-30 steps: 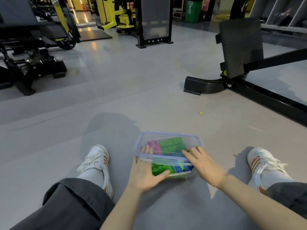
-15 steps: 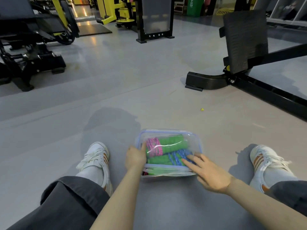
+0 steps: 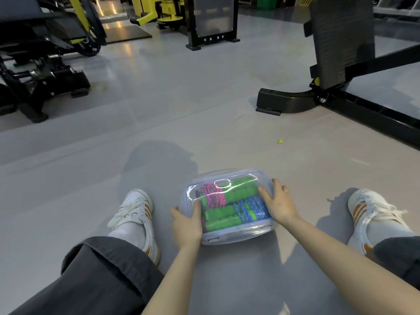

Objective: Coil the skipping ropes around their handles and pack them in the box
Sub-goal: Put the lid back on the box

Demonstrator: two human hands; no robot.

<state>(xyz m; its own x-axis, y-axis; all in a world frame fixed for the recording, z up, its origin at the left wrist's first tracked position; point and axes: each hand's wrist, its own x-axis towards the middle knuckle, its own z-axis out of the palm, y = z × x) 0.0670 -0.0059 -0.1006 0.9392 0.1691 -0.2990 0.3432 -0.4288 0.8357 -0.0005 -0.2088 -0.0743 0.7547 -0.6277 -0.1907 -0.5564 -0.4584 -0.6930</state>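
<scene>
The clear box (image 3: 236,237) stands on the floor (image 3: 204,137) between two white shoes (image 3: 134,210), with its lid (image 3: 225,184) on. Inside lie green handles (image 3: 241,192) wound with a pink rope (image 3: 214,196) and a blue rope (image 3: 250,209). Left hand (image 3: 187,226): grip closed over the box's left end, thumb on the lid. Right hand (image 3: 278,203): grip open, fingers straight, pressing the lid's right end

I'm sitting in a gym. A big ribbed black footplate (image 3: 341,39) stands on a heavy steel rail (image 3: 375,119). Left of it and farther back are a black panelled tower (image 3: 211,19) and a yellow-framed machine (image 3: 147,10). Far to its left sits another black machine (image 3: 45,71). Smooth grey floor (image 3: 181,98) runs under them all.
</scene>
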